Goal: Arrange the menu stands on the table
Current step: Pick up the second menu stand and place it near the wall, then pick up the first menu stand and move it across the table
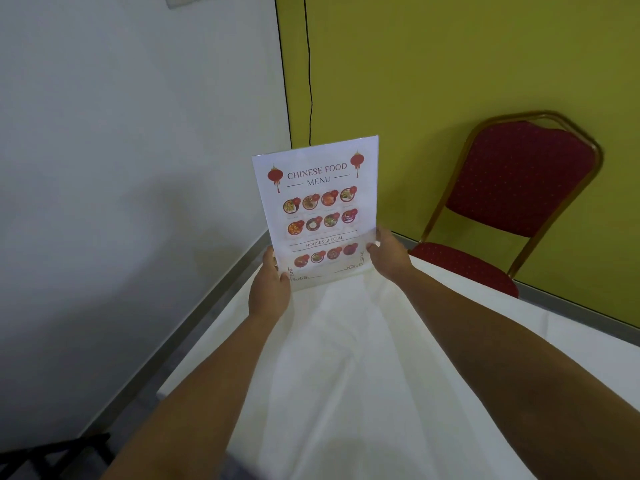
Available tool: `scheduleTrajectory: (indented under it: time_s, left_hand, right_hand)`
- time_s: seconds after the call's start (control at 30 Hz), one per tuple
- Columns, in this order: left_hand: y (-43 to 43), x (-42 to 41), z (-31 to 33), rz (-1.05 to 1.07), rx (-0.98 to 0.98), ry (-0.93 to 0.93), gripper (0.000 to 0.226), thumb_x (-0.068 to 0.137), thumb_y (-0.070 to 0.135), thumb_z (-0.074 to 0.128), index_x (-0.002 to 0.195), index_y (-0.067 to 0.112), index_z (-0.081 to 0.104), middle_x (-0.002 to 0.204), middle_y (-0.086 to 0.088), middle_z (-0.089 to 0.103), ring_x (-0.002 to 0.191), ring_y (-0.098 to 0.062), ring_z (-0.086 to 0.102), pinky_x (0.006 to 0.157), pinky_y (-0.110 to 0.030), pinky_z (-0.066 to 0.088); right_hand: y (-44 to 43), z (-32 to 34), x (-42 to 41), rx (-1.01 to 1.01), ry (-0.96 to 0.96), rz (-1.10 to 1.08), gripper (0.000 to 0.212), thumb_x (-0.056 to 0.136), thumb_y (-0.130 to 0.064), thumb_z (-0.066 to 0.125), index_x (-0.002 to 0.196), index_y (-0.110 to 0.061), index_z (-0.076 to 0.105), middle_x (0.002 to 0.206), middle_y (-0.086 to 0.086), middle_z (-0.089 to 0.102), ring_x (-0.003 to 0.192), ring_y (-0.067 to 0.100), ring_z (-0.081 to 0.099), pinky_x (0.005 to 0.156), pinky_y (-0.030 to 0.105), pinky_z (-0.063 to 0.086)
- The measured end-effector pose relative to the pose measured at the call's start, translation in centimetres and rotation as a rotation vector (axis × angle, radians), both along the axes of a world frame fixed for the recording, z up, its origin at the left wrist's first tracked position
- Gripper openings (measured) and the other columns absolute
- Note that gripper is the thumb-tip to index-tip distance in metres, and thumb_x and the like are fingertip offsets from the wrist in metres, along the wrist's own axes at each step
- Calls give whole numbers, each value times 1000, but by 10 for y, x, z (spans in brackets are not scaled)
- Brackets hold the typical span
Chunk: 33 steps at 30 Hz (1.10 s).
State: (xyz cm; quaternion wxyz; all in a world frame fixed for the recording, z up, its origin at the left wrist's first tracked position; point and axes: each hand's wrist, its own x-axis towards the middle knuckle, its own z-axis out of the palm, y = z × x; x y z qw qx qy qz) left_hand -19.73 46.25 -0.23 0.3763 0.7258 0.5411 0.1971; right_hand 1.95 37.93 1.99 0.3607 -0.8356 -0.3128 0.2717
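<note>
A clear menu stand (pixel 317 209) with a white "Chinese Food Menu" sheet stands upright at the far end of the table (pixel 346 358), which is covered in a white cloth. My left hand (pixel 269 287) grips its lower left edge. My right hand (pixel 388 254) grips its lower right edge. The stand's base is at the cloth, and I cannot tell whether it rests on it or hovers just above. The sheet faces me and leans slightly left.
A red padded chair (pixel 519 188) with a gold frame stands at the table's far right corner against a yellow-green wall. A white wall runs along the left, with a strip of grey floor between it and the table. A dark rack (pixel 52 455) sits at the bottom left.
</note>
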Motion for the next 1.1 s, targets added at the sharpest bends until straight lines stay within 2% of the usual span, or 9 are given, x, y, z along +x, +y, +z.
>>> scheduleTrajectory:
  time_s: [0.1,0.17,0.23,0.37,0.47,0.57,0.73,0.9,1.1]
  left_hand:
    - [-7,1,6,-15,6,18,64,90,16,65,141,28,28,138,0,53,124,-29,57,85,-45,56]
    - [-14,1,10,-7,13,25,66,89,16,66,141,26,26,136,-3,53,124,-30,58,85,-47,57]
    - [-25,1,13,17,35,35,66,89,16,66,141,23,26,135,-5,53,123,-32,57,86,-48,56]
    - [-61,1,16,28,78,54,73,87,16,66,147,19,25,138,-8,52,125,-31,55,92,-48,54]
    - [-98,6,20,16,125,112,75,90,18,64,151,17,20,145,-10,45,131,-32,49,99,-47,49]
    - [-144,18,27,-38,171,117,70,91,17,60,150,15,23,149,-11,42,134,-31,45,103,-46,47]
    - [-230,40,33,-189,184,132,66,94,18,54,151,11,22,152,-12,36,139,-29,37,109,-42,38]
    - [-317,62,32,-314,188,92,59,95,17,52,149,15,28,151,-8,40,137,-28,41,105,-41,42]
    - [-410,90,31,-489,206,34,57,95,17,50,148,18,30,151,-5,39,136,-25,42,103,-39,44]
  right_hand:
    - [-13,10,-6,-25,47,-13,69,99,-20,50,156,-18,12,139,15,55,124,33,54,87,37,43]
    - [-26,17,-9,-47,45,-15,75,98,-26,52,157,-19,5,149,15,44,134,32,45,99,39,41]
    - [-44,21,-10,-64,27,-12,78,97,-30,54,157,-19,5,155,12,36,138,30,40,105,38,37]
    - [-94,27,-12,-79,-27,-34,79,95,-33,55,156,-17,8,154,12,37,138,31,38,106,40,36]
    - [-145,31,-17,-109,-76,-42,78,96,-38,52,156,-15,8,159,8,29,145,32,25,114,44,29]
    - [-202,34,-20,-149,-142,-58,77,97,-38,49,156,-15,6,163,2,16,147,32,16,114,47,27]
    - [-300,38,-28,-188,-199,-106,78,96,-41,48,156,-15,6,164,4,10,148,31,14,114,48,27]
    - [-397,44,-45,-139,-352,-215,76,97,-41,48,156,-15,8,165,6,3,149,30,11,117,44,22]
    - [-492,49,-66,-34,-572,-400,71,97,-30,47,156,-15,11,165,5,7,150,25,8,121,39,10]
